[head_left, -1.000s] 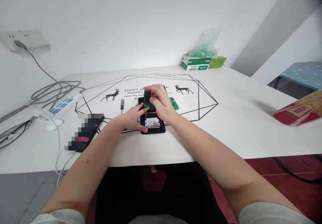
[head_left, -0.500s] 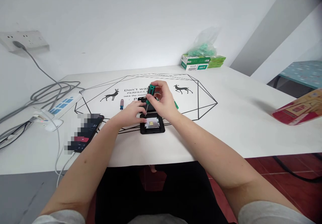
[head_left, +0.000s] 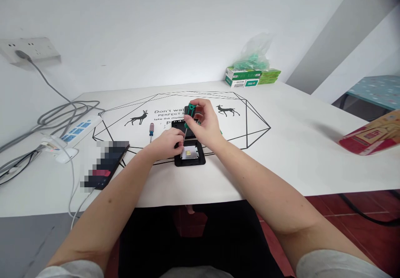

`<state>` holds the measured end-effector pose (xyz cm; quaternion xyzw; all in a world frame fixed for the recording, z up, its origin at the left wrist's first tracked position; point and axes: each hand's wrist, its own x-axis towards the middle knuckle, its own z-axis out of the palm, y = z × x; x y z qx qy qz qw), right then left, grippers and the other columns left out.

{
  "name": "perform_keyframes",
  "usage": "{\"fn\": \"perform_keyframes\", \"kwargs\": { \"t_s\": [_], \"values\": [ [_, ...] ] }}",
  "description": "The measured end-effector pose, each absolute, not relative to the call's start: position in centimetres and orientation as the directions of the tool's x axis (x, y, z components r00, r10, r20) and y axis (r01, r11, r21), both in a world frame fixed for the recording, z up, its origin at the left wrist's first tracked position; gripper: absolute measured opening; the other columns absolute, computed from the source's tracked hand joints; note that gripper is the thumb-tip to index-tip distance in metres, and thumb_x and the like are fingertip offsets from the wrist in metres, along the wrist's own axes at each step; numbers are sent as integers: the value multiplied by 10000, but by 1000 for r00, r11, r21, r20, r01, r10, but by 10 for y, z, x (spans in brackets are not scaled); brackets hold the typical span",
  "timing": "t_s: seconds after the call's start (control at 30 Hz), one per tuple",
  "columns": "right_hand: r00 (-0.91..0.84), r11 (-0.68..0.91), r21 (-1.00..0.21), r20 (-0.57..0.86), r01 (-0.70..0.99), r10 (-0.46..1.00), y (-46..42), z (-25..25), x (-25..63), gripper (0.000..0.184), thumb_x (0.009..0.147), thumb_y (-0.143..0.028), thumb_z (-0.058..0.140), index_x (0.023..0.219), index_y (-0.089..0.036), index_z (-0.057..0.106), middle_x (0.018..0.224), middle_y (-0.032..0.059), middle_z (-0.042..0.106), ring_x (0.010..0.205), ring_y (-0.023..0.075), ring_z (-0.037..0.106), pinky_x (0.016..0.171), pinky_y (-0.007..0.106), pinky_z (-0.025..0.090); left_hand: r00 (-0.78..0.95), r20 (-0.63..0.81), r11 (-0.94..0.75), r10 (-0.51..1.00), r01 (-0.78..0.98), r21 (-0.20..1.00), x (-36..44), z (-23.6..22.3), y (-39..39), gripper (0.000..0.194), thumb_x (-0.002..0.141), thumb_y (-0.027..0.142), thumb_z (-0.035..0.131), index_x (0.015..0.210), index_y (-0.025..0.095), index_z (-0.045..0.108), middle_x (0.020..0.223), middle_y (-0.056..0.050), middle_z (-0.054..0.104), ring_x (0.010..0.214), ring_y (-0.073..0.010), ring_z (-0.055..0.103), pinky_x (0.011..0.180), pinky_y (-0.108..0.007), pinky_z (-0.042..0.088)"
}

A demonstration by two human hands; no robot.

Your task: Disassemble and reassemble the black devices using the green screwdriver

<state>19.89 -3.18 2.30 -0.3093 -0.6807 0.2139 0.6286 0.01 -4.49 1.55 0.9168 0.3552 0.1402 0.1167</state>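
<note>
Between my two hands, over the middle of the white surface, a green-and-black screwdriver stood steeply, a little off upright. Its handle was uppermost and leaned to the right; its thin shaft ran down and slightly left, toward the far left corner of a black case. My right hand had its fingers closed around the handle. My left hand was curled close beside the lower end of the shaft, its fingertips bunched over that corner; I could not tell whether they pinched anything.

Inside the case sat a silvery plate with a small gold-coloured square on it. Just beyond lay a second black part, partly hidden by my hands. Off to the left, a smaller screwdriver lay flat, its long axis running away from me, shaft toward me and handle at the far end.

Black lettering on the surface read "Don't wai", "PERFECT" and "take the mome", the rest covered by my right hand and its tool. Against the wall, green and white boxes carried a barcode and print too small to read, as did the label on a red package at far right.
</note>
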Motion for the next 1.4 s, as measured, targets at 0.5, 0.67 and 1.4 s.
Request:
{"fn": "perform_keyframes", "kwargs": {
  "t_s": [0.5, 0.67, 1.4],
  "values": [
    [189, 742, -658, 750, 127, 633, -24, 26, 206, 385, 929, -306, 705, 1271, -327, 529, 1248, 40, 610, 1061, 197, 640, 795, 350, 590, 727, 173, -747, 664, 635, 198, 2, 2, -34, 185, 977, 202, 586, 794, 215, 613, 1237, -109, 729, 1191, -312, 670, 1032, -499, 524],
    [244, 752, -648, 754, 123, 610, -18, 27, 211, 373, 956, -345, 690, 1284, -331, 511, 1290, 52, 578, 1086, 194, 630, 796, 340, 595, 724, 187, -747, 664, 632, 206, 4, -1, -31, 223, 999, 231, 599, 776, 216, 609, 1298, -120, 730, 1209, -310, 675, 1069, -505, 522],
    [67, 720, -659, 746, 216, 662, -33, 23, 200, 352, 925, -273, 672, 1245, -306, 529, 1255, 74, 629, 1081, 227, 651, 820, 399, 616, 37, 366, -142, 930, 953, 266, -26, 1, 5, 316, 1091, 248, 431, 1008, 185, 729, 1169, -178, 745, 1167, -371, 663, 1049, -539, 522]
  ]
}}
